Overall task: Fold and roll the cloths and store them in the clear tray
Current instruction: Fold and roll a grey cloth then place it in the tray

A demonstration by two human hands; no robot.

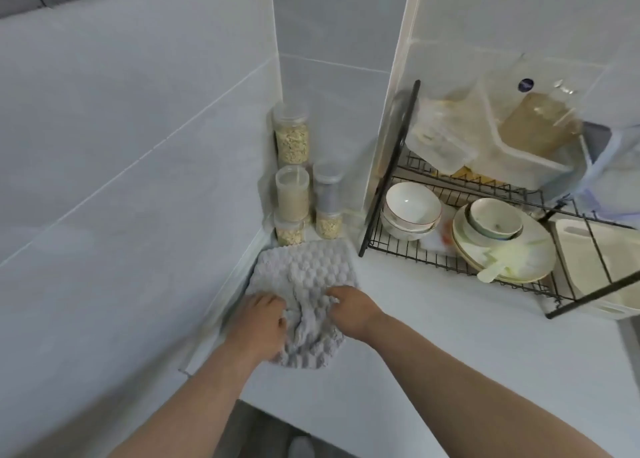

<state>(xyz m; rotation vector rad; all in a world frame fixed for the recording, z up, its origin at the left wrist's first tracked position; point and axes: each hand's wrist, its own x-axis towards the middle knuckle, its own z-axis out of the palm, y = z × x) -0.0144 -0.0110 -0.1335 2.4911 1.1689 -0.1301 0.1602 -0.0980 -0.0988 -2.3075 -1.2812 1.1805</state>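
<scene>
A grey bubble-textured cloth (306, 274) lies on the white counter (433, 326) in the corner by the left wall. Its far half is spread flat and its near half is bunched up. My left hand (261, 322) grips the bunched cloth from the left. My right hand (349, 310) grips it from the right, fingers curled into the folds. Clear plastic containers (519, 146) sit on the top shelf of the dish rack at the right; I cannot tell which one is the clear tray.
Several clear jars of grains (292, 180) are stacked in the corner just behind the cloth. A black wire dish rack (450, 260) to the right holds bowls (412, 208) and plates (502, 243). The counter's front edge runs near my forearms.
</scene>
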